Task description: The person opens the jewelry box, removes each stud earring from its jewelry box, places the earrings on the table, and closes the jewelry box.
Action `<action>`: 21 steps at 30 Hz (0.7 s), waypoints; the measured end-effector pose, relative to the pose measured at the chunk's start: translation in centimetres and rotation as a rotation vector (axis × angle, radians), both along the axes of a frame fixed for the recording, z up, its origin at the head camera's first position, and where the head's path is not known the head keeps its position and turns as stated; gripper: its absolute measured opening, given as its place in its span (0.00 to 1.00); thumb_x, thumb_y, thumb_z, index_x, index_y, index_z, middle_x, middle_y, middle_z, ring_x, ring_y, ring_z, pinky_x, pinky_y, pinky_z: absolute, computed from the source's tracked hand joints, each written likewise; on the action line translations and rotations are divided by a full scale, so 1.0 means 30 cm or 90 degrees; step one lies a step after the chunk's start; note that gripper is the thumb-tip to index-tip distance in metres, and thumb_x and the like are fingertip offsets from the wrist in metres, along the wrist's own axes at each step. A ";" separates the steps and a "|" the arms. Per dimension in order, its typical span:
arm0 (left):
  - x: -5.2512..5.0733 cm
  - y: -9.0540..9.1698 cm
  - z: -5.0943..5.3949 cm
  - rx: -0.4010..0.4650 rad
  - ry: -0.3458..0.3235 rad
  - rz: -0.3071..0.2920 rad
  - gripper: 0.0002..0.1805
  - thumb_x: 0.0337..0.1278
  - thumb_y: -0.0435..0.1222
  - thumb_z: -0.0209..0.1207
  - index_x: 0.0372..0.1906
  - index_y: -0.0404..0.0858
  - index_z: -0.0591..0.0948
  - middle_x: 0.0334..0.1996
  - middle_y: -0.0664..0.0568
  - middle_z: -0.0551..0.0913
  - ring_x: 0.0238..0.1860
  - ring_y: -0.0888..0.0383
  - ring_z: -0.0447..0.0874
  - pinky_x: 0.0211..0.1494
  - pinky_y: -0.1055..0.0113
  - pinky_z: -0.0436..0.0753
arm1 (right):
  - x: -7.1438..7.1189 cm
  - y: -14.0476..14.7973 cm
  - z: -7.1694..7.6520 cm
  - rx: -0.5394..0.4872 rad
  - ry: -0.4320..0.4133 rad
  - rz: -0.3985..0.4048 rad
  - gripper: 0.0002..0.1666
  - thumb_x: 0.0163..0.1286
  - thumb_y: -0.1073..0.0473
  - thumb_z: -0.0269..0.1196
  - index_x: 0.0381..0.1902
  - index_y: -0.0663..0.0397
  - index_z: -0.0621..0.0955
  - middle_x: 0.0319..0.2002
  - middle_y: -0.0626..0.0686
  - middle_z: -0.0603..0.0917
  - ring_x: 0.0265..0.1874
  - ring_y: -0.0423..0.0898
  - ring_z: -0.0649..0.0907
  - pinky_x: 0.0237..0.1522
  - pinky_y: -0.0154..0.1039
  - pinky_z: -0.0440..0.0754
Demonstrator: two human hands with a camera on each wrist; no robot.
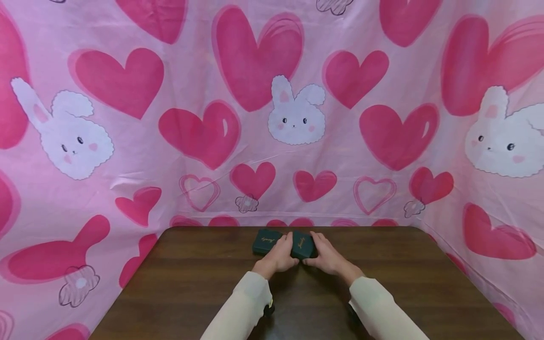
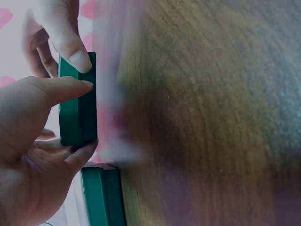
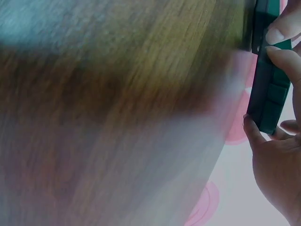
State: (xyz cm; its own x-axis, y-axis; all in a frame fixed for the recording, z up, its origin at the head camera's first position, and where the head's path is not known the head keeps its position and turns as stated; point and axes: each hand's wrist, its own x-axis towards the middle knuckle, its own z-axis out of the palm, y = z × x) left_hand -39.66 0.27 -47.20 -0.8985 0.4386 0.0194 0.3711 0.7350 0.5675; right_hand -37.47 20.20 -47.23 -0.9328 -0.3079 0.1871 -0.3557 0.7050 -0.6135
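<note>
Tabletop (image 1: 191, 274), lower centre: left hand (image 1: 279, 254) and right hand (image 1: 330, 256) grip green box (image 1: 302, 245) between them; second box (image 1: 263, 242) just left, part-hidden.

Free tabletop (image 1: 401, 257) rightward, leftmost box (image 1: 263, 242) as obstacle

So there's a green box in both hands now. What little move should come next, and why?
I'd probably lower the held box onto the table, next to the other box. The left hand and right hand both grip it, and the wrist views seem to show a gap under it, while the other box rests on the table.
</note>
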 end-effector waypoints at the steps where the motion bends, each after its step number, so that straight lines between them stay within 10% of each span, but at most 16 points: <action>1: -0.021 -0.002 -0.025 0.007 0.005 -0.005 0.51 0.59 0.40 0.72 0.79 0.32 0.54 0.73 0.37 0.65 0.71 0.44 0.69 0.71 0.46 0.70 | 0.003 0.001 0.003 0.000 0.002 0.002 0.57 0.59 0.54 0.77 0.76 0.69 0.59 0.67 0.65 0.69 0.62 0.58 0.73 0.68 0.59 0.69; 5: -0.099 -0.015 -0.120 0.027 0.019 -0.023 0.51 0.57 0.44 0.73 0.79 0.36 0.56 0.72 0.41 0.67 0.69 0.46 0.70 0.70 0.46 0.71 | 0.016 0.005 0.013 -0.003 0.010 0.015 0.57 0.58 0.54 0.78 0.76 0.69 0.60 0.66 0.64 0.71 0.60 0.57 0.74 0.67 0.59 0.70; 8: -0.105 -0.022 -0.127 0.033 0.021 -0.031 0.51 0.56 0.44 0.74 0.78 0.37 0.57 0.71 0.42 0.68 0.68 0.46 0.70 0.69 0.46 0.72 | 0.025 0.012 0.016 -0.005 0.014 0.023 0.58 0.57 0.53 0.79 0.75 0.70 0.61 0.66 0.64 0.71 0.60 0.57 0.75 0.67 0.59 0.71; 17: 0.030 -0.020 0.027 0.021 0.027 -0.033 0.47 0.55 0.37 0.74 0.76 0.30 0.61 0.69 0.38 0.71 0.66 0.43 0.71 0.70 0.47 0.71 | 0.034 0.039 0.016 -0.003 0.032 0.045 0.54 0.57 0.52 0.79 0.72 0.69 0.65 0.64 0.64 0.72 0.59 0.57 0.76 0.65 0.60 0.73; 21: 0.052 -0.022 0.044 0.018 0.027 -0.031 0.47 0.56 0.37 0.74 0.76 0.30 0.61 0.70 0.39 0.70 0.68 0.45 0.70 0.71 0.48 0.70 | 0.036 0.047 0.020 -0.002 0.038 0.054 0.51 0.57 0.52 0.79 0.70 0.68 0.67 0.63 0.62 0.73 0.58 0.56 0.76 0.64 0.59 0.74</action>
